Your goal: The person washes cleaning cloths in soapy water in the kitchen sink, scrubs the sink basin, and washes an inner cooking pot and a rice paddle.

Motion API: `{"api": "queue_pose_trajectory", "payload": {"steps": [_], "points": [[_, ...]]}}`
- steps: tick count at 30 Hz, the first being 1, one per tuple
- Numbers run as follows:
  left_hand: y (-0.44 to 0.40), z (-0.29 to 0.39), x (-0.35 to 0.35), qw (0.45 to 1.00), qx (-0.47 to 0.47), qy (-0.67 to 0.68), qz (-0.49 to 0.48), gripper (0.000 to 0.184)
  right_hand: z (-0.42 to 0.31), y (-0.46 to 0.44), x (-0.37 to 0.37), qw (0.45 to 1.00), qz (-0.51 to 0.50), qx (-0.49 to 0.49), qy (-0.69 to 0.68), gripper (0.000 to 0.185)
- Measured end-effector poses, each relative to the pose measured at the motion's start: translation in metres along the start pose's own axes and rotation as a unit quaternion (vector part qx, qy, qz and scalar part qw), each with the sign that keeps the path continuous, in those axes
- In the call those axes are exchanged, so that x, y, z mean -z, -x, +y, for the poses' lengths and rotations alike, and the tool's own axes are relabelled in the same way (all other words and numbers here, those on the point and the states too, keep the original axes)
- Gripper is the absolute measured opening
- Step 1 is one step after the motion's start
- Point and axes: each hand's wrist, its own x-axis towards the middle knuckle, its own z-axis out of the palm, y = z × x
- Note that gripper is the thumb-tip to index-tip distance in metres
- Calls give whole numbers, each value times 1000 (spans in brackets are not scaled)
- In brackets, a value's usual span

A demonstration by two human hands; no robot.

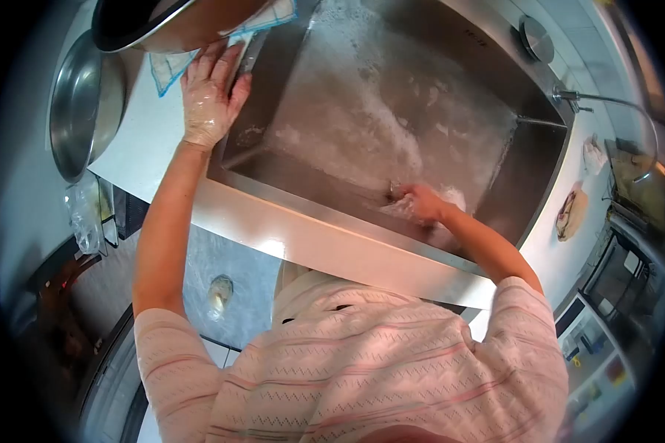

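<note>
My left hand (212, 92), wet and with its fingers spread, rests on the counter edge left of the sink, just below a large dark-lined pot (192, 29). A white cloth with a blue edge (168, 68) lies under the pot, close to my fingertips. Soapy, cloudy water (347, 125) fills part of the big steel sink (295, 193). My right hand (421, 204) is partly in that water near the sink's front wall, with foam around it. Its fingers look bent together, and what they hold, if anything, is hidden by water and foam.
A steel bowl (89, 107) stands at the left. At the sink's right back corner are a curved tap (621, 101) and a round metal lid (536, 39). A small bag (571, 214) lies on the right ledge. A clear plastic bag (83, 218) hangs at the left.
</note>
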Motion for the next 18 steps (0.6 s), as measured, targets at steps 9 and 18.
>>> {"api": "queue_pose_trajectory", "payload": {"steps": [9, 18], "points": [[2, 0, -7, 998, -22, -66, -10, 53, 31, -30, -16, 950, 14, 162, 265, 22], [2, -2, -9, 997, -32, -77, 4, 55, -77, -181, -59, 861, 280, 274, 326, 15]]}}
